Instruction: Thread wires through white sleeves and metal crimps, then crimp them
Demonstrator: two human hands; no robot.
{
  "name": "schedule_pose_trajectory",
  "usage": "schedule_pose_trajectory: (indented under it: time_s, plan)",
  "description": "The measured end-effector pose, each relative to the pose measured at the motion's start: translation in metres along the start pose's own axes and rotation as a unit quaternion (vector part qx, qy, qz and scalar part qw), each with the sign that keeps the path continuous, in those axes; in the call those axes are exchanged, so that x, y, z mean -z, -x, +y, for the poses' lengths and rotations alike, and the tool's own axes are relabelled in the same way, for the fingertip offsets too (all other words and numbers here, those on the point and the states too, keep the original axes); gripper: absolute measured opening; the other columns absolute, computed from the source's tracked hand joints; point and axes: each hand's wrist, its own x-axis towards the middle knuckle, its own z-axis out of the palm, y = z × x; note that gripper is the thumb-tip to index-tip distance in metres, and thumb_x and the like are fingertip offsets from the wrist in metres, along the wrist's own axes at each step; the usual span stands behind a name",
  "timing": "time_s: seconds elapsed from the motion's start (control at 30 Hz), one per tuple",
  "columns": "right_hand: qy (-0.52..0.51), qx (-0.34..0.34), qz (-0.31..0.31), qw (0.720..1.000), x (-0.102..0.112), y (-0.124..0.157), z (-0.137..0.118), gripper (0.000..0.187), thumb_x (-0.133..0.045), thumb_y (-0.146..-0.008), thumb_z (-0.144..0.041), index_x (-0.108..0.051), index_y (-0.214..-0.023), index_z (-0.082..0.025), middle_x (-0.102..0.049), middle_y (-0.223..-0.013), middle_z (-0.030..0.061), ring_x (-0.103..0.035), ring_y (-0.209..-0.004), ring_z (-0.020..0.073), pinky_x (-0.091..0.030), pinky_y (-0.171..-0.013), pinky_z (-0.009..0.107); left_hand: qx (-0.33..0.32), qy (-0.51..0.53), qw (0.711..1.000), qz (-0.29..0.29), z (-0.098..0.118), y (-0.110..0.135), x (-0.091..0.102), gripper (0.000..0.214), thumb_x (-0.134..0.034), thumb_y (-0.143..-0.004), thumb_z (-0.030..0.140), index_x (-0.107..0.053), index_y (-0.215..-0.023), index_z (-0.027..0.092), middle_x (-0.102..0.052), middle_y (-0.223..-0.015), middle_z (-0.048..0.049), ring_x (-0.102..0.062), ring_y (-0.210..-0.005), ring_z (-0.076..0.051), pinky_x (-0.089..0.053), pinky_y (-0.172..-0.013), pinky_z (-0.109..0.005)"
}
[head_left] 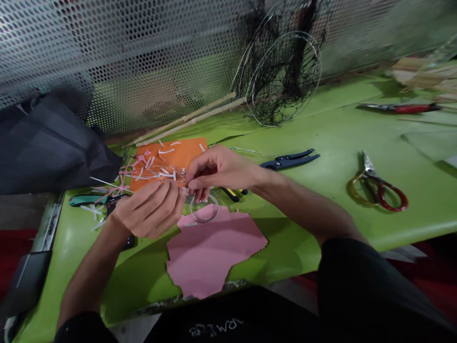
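A: what's that bundle of thin shiny strands (166, 172) between the hands, wire or nylon line? too fine to tell from here

B: can't say either. it runs across the near part of the orange sheet (189, 152), right at the fingertips. looks really light and springy and probably tangles easily, so I'd grab it close to the pinch, not by the loose ends

A: what are the hands doing?

B: left hand (148, 209) is curled nearly shut, with its fingertips on the strands. right hand (217, 169) looks pinched on them with thumb and forefinger, other fingers loosely bent

A: and that silvery wire ring (204, 208)?

B: just under the right fingers, over the far edge of the pink paper (210, 257). can't tell if it's being held. thin, but I'd guess fairly stiff

A: what else is on the bench?

B: blue-handled pliers (289, 159) lie right of the hands on the green tabletop (321, 138), red and yellow scissors (378, 190) farther right, and a wire hoop with black netting (282, 78) toward the far edge
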Motion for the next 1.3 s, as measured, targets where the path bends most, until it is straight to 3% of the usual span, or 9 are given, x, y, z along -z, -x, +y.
schedule_pose_trajectory:
  time_s: [0.27, 0.43, 0.57, 0.67, 0.73, 0.83, 0.97, 1.13, 1.3]
  plan:
    - [0.178, 0.265, 0.14, 0.937, -0.03, 0.008, 0.005, 0.013, -0.073, -0.095, -0.025, -0.066, -0.091, -0.014, -0.078, -0.076, 0.0016, -0.079, -0.069, 0.0117, -0.066, -0.065, 0.018, 0.188, 0.038, 0.971, 0.145, 0.012, 0.001, -0.016, 0.024, -0.072, -0.082, 0.01, -0.076, -0.1, 0.024, -0.082, -0.089, -0.0004, -0.077, -0.072, -0.017, -0.067, -0.074, -0.032]
    - [0.445, 0.509, 0.24, 0.697, -0.025, 0.011, 0.013, 0.006, -0.067, -0.097, -0.013, -0.07, -0.098, -0.018, -0.081, -0.085, -0.0003, -0.08, -0.079, 0.0096, -0.065, -0.07, 0.016, 0.41, 0.23, 0.866, 0.173, 0.032, -0.02, -0.01, 0.016, -0.077, -0.083, 0.009, -0.076, -0.095, 0.021, -0.082, -0.084, -0.0004, -0.077, -0.073, -0.014, -0.063, -0.07, -0.024]
    - [0.612, 0.566, 0.188, 0.519, -0.008, 0.019, 0.01, 0.012, -0.062, -0.098, -0.011, -0.071, -0.105, -0.016, -0.083, -0.097, 0.0043, -0.081, -0.092, 0.0121, -0.068, -0.079, 0.018, 0.546, 0.425, 0.708, 0.142, 0.039, -0.034, -0.002, 0.008, -0.077, -0.087, 0.014, -0.076, -0.084, 0.021, -0.075, -0.067, 0.0037, -0.069, -0.054, -0.01, -0.056, -0.053, -0.02]
    - [0.662, 0.591, 0.137, 0.441, 0.002, 0.023, 0.007, 0.015, -0.058, -0.1, -0.013, -0.072, -0.104, -0.014, -0.083, -0.101, 0.0089, -0.081, -0.1, 0.0174, -0.07, -0.086, 0.024, 0.563, 0.545, 0.608, 0.128, 0.038, -0.036, -0.004, 0.013, -0.073, -0.092, 0.019, -0.074, -0.079, 0.021, -0.071, -0.06, 0.0035, -0.065, -0.047, -0.011, -0.053, -0.044, -0.022]
    - [0.657, 0.584, 0.139, 0.455, 0.004, 0.022, 0.006, 0.017, -0.058, -0.1, -0.013, -0.072, -0.108, -0.017, -0.083, -0.106, 0.0064, -0.08, -0.103, 0.0158, -0.07, -0.085, 0.023, 0.55, 0.527, 0.633, 0.137, 0.035, -0.033, -0.006, 0.011, -0.073, -0.091, 0.019, -0.074, -0.081, 0.022, -0.072, -0.062, 0.0034, -0.066, -0.048, -0.011, -0.054, -0.045, -0.022]
    - [0.595, 0.564, 0.196, 0.538, -0.003, 0.018, 0.005, 0.023, -0.067, -0.095, -0.011, -0.071, -0.116, -0.019, -0.082, -0.112, 0.0045, -0.08, -0.101, 0.0131, -0.068, -0.08, 0.018, 0.489, 0.302, 0.804, 0.151, 0.026, -0.02, -0.01, 0.01, -0.078, -0.085, 0.013, -0.076, -0.088, 0.023, -0.078, -0.074, 0.0023, -0.073, -0.063, -0.012, -0.06, -0.06, -0.023]
    - [0.38, 0.453, 0.287, 0.753, -0.017, 0.013, -0.001, 0.01, -0.071, -0.092, -0.01, -0.075, -0.097, -0.018, -0.081, -0.087, 0.0021, -0.078, -0.074, 0.011, -0.064, -0.065, 0.017, 0.237, 0.058, 0.956, 0.165, 0.009, 0.003, -0.009, 0.026, -0.075, -0.081, 0.005, -0.077, -0.103, 0.018, -0.082, -0.087, -0.0033, -0.078, -0.075, -0.018, -0.065, -0.071, -0.029]
    - [0.221, 0.236, 0.139, 0.936, -0.018, 0.006, -0.006, 0.013, -0.068, -0.096, -0.019, -0.075, -0.087, -0.012, -0.074, -0.069, -0.0013, -0.068, -0.055, 0.0069, -0.054, -0.049, 0.015, 0.102, -0.03, 0.991, 0.081, 0.0, 0.009, -0.002, 0.022, -0.075, -0.083, 0.006, -0.078, -0.101, 0.018, -0.083, -0.097, -0.0053, -0.08, -0.082, -0.021, -0.07, -0.08, -0.034]
    - [0.078, 0.147, 0.087, 0.982, -0.009, 0.001, -0.003, 0.008, -0.083, -0.082, -0.016, -0.078, -0.087, -0.011, -0.078, -0.079, 0.0012, -0.07, -0.067, 0.0065, -0.057, -0.064, 0.016, 0.054, -0.051, 0.996, 0.054, -0.001, -0.005, 0.004, 0.013, -0.07, -0.088, 0.007, -0.079, -0.094, 0.015, -0.082, -0.088, -0.0063, -0.079, -0.074, -0.019, -0.07, -0.073, -0.031]
